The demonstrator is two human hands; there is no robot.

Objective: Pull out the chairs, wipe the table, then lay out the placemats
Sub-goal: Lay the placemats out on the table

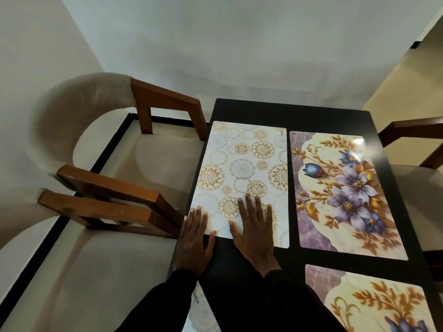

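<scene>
At the upper left of the frame a cushioned chair with brown wooden arms stands back from the table, its seat in full view. Below it, at the lower left, a second chair of the same kind stands with its arm just beside the first chair's arm.

The dark table fills the middle and right. On its left half lies a white placemat with gold and grey circles, flat, its long side along the table's left edge. The left hand rests on that mat's near left corner, fingers straight and spread, palm on the bare table. The right hand lies flat beside it, fingers released and spread on the mat, palm over its near edge. Both arms wear dark sleeves. A similar patterned mat shows partly under the left sleeve at the bottom edge.

Right of the white mat, just beside it, lies a flower placemat in purple, blue and gold. Another flower placemat lies at the lower right. A third chair stands at the right edge of the frame.
</scene>
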